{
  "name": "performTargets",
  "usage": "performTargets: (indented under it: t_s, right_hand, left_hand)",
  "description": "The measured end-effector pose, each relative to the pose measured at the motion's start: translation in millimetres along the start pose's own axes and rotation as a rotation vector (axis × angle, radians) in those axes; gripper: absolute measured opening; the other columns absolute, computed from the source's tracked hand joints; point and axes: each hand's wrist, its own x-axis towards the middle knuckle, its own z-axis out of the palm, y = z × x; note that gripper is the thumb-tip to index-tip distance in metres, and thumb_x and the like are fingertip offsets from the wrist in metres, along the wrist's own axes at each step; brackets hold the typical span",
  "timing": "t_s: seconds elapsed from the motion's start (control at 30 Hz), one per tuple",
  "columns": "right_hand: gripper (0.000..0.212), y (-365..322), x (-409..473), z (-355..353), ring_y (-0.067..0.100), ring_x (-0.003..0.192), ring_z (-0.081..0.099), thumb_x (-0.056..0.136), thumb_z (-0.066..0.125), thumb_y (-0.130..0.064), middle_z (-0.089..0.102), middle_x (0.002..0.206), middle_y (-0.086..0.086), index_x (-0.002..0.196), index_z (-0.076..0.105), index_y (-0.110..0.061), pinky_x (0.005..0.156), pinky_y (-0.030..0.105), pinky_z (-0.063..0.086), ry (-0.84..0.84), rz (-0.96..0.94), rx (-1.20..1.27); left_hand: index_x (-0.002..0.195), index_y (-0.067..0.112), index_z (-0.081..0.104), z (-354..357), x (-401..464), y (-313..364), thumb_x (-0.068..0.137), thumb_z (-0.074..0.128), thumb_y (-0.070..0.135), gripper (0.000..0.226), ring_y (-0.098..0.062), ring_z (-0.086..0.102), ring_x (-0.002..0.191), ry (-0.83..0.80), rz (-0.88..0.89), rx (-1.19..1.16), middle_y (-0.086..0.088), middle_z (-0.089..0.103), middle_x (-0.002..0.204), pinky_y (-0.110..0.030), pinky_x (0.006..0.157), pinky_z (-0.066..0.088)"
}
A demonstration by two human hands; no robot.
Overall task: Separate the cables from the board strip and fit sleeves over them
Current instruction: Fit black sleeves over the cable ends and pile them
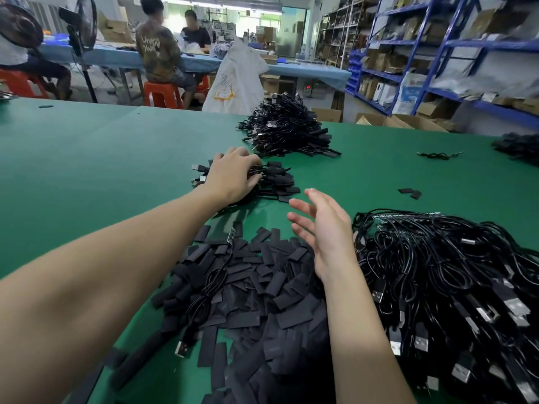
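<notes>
Looking maybe halfway: left hand point(233, 176) grips the small bundle of sleeved black cables point(274, 182), right hand point(323, 225) hovers spread and empty; big tangle of unsleeved black USB cables point(443, 275) and flat black sleeves point(262, 287) remain.

Bare green table point(102, 158) lies open to my left; sleeve heap point(262, 293), cable heap point(455, 275) and sleeved-cable stack point(285, 126) block ahead.
</notes>
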Motion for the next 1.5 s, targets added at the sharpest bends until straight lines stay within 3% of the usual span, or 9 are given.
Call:
performTargets:
  t_s: [0.13,0.3,0.37,0.43,0.57,0.8,1.0,1.27,1.5]
  right_hand:
    - [0.013,2,-2,3,0.009,0.058,0.067,0.102,0.059,-0.024,0.077,0.077,-0.003,0.111,0.064,-0.017,0.055,0.02,0.053,-0.026,0.009,-0.022]
    - [0.013,6,-3,7,0.007,0.057,0.064,0.101,0.06,-0.024,0.077,0.076,-0.005,0.108,0.067,-0.017,0.049,0.016,0.047,-0.055,-0.006,-0.143]
    - [0.012,9,-3,8,0.005,0.058,0.063,0.099,0.061,-0.025,0.077,0.077,-0.007,0.104,0.069,-0.018,0.049,0.016,0.045,-0.062,-0.028,-0.244]
    - [0.011,13,-2,11,0.005,0.061,0.063,0.097,0.062,-0.028,0.078,0.079,-0.009,0.1,0.071,-0.022,0.055,0.02,0.045,-0.079,-0.058,-0.38]
    - [0.01,22,-1,14,0.003,0.061,0.062,0.094,0.064,-0.031,0.077,0.076,-0.012,0.091,0.072,-0.025,0.062,0.024,0.044,-0.097,-0.086,-0.531]
    - [0.011,20,2,7,-0.012,0.07,0.062,0.092,0.065,-0.034,0.074,0.073,-0.02,0.086,0.073,-0.031,0.067,0.021,0.044,-0.155,-0.198,-0.879]
    - [0.022,4,-1,-2,0.009,0.088,0.067,0.071,0.081,-0.057,0.07,0.083,-0.019,0.077,0.075,-0.036,0.082,0.031,0.055,-0.222,-0.136,-1.326]
    - [0.027,15,-8,15,0.0,0.092,0.062,0.077,0.081,-0.046,0.069,0.092,-0.026,0.103,0.073,-0.051,0.081,0.025,0.049,-0.472,-0.278,-1.391]
    - [0.014,24,-5,19,0.005,0.099,0.063,0.082,0.077,-0.04,0.069,0.093,-0.026,0.091,0.074,-0.05,0.089,0.03,0.053,-0.52,-0.314,-1.428]
  left_hand:
    - [0.113,0.021,0.069,-19,-35,5,0.094,0.063,0.028,0.021,-0.025,0.056,0.107,0.102,-0.065,-0.24,-0.004,0.064,0.107,-0.04,0.093,0.046]
    - [0.086,0.028,0.07,-31,-94,17,0.092,0.064,0.019,0.013,0.004,0.059,0.072,0.111,-0.248,-0.478,0.014,0.069,0.081,-0.001,0.065,0.039]
    - [0.084,0.029,0.069,-30,-111,21,0.092,0.064,0.019,0.013,0.005,0.059,0.069,0.078,-0.287,-0.49,0.018,0.066,0.076,-0.003,0.062,0.04]
    - [0.086,0.03,0.066,-29,-119,22,0.092,0.063,0.024,0.009,0.001,0.057,0.065,0.03,-0.318,-0.444,0.018,0.065,0.077,-0.018,0.067,0.048]
    - [0.094,0.028,0.064,-27,-128,17,0.092,0.064,0.033,0.006,-0.015,0.059,0.079,-0.067,-0.349,-0.346,0.014,0.067,0.086,-0.038,0.08,0.054]
    - [0.081,0.028,0.069,-30,-135,14,0.088,0.071,0.036,0.011,0.004,0.054,0.067,-0.107,-0.403,-0.386,0.014,0.068,0.076,-0.025,0.069,0.045]
    - [0.078,0.029,0.071,-37,-131,19,0.086,0.071,0.026,0.008,-0.006,0.063,0.071,-0.048,-0.465,-0.591,0.011,0.071,0.079,-0.018,0.066,0.047]
    - [0.076,0.03,0.073,-38,-126,15,0.084,0.074,0.028,0.008,-0.002,0.062,0.07,0.012,-0.526,-0.827,0.01,0.071,0.077,-0.023,0.071,0.046]
    - [0.073,0.035,0.073,-37,-126,12,0.083,0.075,0.029,0.012,-0.003,0.06,0.069,0.003,-0.527,-0.866,0.012,0.069,0.076,-0.023,0.072,0.044]
